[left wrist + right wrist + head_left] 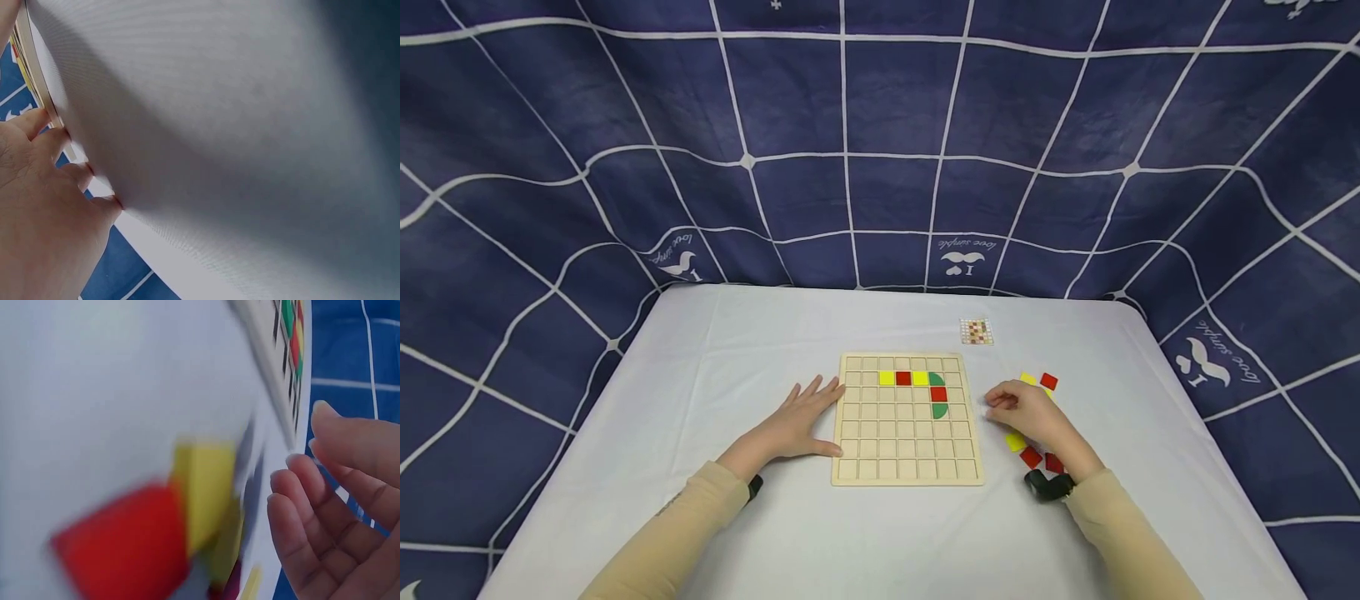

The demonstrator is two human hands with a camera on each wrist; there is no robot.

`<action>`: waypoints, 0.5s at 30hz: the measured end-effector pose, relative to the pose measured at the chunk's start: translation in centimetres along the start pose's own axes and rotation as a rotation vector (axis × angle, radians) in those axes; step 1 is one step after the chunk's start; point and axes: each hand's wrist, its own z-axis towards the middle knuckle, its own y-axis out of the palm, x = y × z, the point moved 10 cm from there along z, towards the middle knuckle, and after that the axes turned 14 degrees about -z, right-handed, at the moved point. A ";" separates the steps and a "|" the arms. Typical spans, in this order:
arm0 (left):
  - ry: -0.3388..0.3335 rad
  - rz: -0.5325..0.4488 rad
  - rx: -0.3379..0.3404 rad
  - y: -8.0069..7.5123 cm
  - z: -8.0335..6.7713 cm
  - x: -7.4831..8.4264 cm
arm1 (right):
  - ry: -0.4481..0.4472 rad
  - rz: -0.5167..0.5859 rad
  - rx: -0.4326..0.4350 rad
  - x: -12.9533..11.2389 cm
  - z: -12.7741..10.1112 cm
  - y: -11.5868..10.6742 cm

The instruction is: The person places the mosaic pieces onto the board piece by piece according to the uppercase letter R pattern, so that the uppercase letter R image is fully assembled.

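A wooden grid board [887,450] lies flat on the table. In its upper rows sit two yellow tiles [887,378], two red tiles [938,394] and two green rounded pieces [940,411], forming a row that bends down at the right. My left hand [797,425] is spread at the board's left edge, thumb and fingertips touching it. Just off the board's right edge is my right hand [1026,408], fingers loosely bent. The right wrist view shows nothing between its thumb [350,434] and fingers. Loose yellow and red blocks [125,547] lie below that hand.
Around the right hand lie loose red squares [1048,381] and yellow squares [1015,442], some partly hidden by it. A small patterned card [977,332] rests beyond the board, to the right. White cloth covers the table [760,333]; a dark blue checked curtain [887,108] surrounds it.
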 end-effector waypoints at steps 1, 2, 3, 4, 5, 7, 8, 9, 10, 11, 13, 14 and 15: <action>0.001 0.001 0.000 0.0 0.0 0.0 | 0.009 -0.004 -0.005 0.6 -0.3 -0.1; -0.003 0.003 -0.003 0.0 0.0 0.0 | 0.022 -0.011 -0.008 1.1 -0.6 -0.2; 0.000 0.005 -0.001 0.0 0.1 0.1 | 0.027 -0.026 -0.008 1.6 -0.9 -0.3; -0.004 0.008 -0.003 0.1 0.1 0.1 | 0.043 -0.041 -0.007 2.0 -1.1 -0.4; -0.004 0.007 -0.002 0.1 0.1 0.1 | 0.051 -0.054 -0.007 2.4 -1.4 -0.4; -0.008 0.008 -0.003 0.0 0.1 0.1 | 0.061 -0.082 -0.005 2.9 -1.8 -0.5; -0.013 0.008 -0.004 0.0 0.1 0.0 | 0.075 -0.092 -0.004 3.1 -1.9 -0.5; -0.013 0.006 -0.003 0.0 0.1 0.0 | 0.080 -0.105 0.000 3.3 -2.1 -0.5; -0.019 0.007 -0.005 0.0 0.1 0.0 | 0.085 -0.114 0.004 3.4 -2.2 -0.5; -0.017 0.005 -0.004 0.0 0.1 0.0 | 0.088 -0.124 0.010 3.5 -2.4 -0.5; -0.011 0.004 -0.001 0.0 0.1 0.0 | 0.095 -0.143 0.023 3.7 -2.6 -0.6; -0.011 0.006 -0.002 0.0 0.2 0.0 | 0.102 -0.150 0.029 3.8 -2.7 -0.6; -0.011 0.009 -0.003 0.1 0.2 0.0 | 0.105 -0.155 0.035 3.9 -2.8 -0.7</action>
